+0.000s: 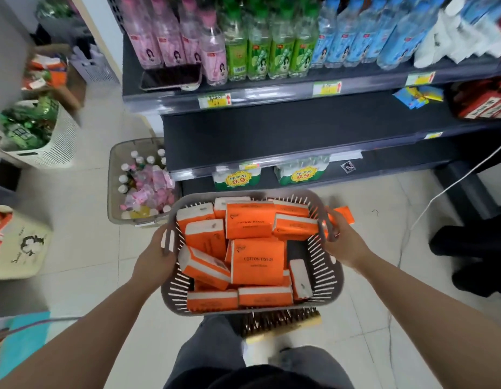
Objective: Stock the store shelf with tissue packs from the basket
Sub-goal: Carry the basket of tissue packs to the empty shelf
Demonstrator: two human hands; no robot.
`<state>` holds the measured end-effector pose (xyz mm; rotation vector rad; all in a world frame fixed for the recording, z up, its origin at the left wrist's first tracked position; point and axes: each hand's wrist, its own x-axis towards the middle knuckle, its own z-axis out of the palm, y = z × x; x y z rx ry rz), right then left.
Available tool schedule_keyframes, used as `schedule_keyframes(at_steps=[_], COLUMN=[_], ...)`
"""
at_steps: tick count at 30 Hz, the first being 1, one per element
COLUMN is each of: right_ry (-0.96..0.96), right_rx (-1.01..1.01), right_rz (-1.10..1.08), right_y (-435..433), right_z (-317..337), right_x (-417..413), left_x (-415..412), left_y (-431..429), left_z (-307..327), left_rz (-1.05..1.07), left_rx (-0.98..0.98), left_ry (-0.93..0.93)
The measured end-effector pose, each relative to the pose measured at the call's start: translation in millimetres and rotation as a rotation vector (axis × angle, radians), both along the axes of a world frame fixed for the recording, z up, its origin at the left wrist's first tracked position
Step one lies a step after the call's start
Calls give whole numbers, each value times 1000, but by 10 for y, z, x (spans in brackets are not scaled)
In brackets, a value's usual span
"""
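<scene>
A grey slatted basket (323, 272) hangs above the floor in front of me, filled with several orange and white tissue packs (256, 261) marked COTTON TISSUE. My left hand (156, 255) grips the basket's left rim. My right hand (343, 242) grips its right rim, and an orange pack (345, 214) sticks out just behind that hand. Straight ahead, the dark middle shelf (271, 136) lies bare across most of its width.
The top shelf holds pink, green and blue bottles and a phone (170, 77). Red packs (485, 103) sit at the middle shelf's right end. A basket of bottles (140, 183) stands on the floor to the left, with other bins (38, 133) further left. A white cable (451, 186) runs at the right.
</scene>
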<state>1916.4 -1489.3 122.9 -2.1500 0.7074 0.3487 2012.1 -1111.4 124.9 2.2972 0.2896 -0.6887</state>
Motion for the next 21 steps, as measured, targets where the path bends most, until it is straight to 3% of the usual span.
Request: schedule_keyframes(at_steps=[7,14,21], right_ry=[16,42,46], right_rx=[-55,26,109], right_rz=[-8,37,123], right_y=[-11,-407,-1027], right_z=[-186,-428,-1103], right_x=[756,1258,1690], left_x=[769,1107,1316], left_y=[8,-332,-885], left_z=[-260,-653,-1337], left_rz=[-20,8,77], left_rx=[20,17,80], left_ry=[-22,-26,6])
